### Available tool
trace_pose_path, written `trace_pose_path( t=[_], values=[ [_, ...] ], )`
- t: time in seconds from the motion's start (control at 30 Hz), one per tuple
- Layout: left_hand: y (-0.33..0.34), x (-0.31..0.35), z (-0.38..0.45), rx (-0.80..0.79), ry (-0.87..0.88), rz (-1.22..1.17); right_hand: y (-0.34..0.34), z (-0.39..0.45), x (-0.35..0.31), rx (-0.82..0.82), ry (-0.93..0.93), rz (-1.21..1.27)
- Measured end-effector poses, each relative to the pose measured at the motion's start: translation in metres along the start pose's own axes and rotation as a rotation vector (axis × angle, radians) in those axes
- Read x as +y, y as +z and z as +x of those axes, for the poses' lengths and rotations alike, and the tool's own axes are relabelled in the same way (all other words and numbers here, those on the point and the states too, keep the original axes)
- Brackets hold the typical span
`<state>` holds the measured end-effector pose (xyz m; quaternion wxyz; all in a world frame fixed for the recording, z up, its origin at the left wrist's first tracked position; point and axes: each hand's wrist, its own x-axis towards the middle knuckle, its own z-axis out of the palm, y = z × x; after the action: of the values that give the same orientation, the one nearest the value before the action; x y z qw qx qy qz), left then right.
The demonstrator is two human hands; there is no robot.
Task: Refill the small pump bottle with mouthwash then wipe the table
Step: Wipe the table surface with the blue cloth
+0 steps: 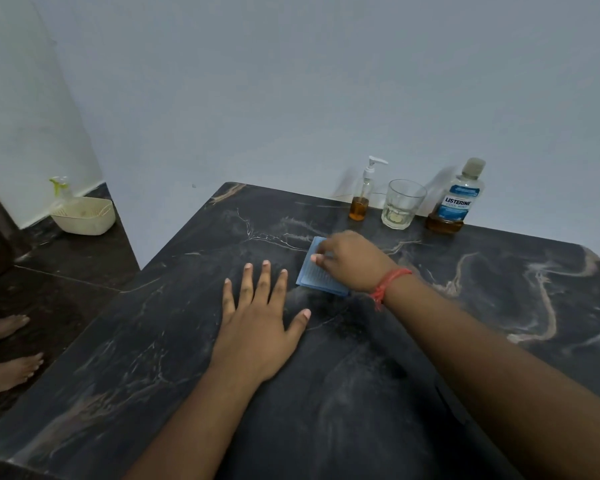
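we are in the wiping step: the right hand (pixel 352 261) holds the blue cloth (pixel 317 271) under curled fingers at mid-counter (pixel 499 306), while the left hand (pixel 257 320) rests flat, fingers spread. the pump bottle (pixel 362 194) stands capped at the far edge, beside the mouthwash bottle (pixel 459 199). next, we judge, sweep the cloth across the surface.

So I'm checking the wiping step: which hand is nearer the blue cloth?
Right. The right hand rests on top of the blue cloth, fingers curled onto it. The left hand lies flat on the table, beside the cloth and apart from it.
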<state>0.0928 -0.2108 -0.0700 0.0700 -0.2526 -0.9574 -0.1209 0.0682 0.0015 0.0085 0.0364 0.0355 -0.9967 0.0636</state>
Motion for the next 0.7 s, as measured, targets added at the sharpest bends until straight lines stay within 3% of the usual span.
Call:
trace_pose_path(
  t=[0.13, 0.43, 0.6, 0.7],
  values=[
    [-0.001, 0.001, -0.002, 0.017, -0.004, 0.012, 0.025, 0.000, -0.006, -0.143, 0.114, 0.066],
    [-0.002, 0.002, -0.002, 0.043, -0.008, -0.001, 0.027, -0.065, -0.014, -0.124, -0.059, -0.011],
    [-0.010, 0.004, -0.004, 0.024, 0.012, 0.020, 0.021, -0.134, -0.027, -0.159, -0.178, 0.130],
    [-0.014, 0.005, -0.006, 0.022, 0.002, 0.060, 0.018, -0.150, -0.026, -0.191, -0.149, 0.259]
  ],
)
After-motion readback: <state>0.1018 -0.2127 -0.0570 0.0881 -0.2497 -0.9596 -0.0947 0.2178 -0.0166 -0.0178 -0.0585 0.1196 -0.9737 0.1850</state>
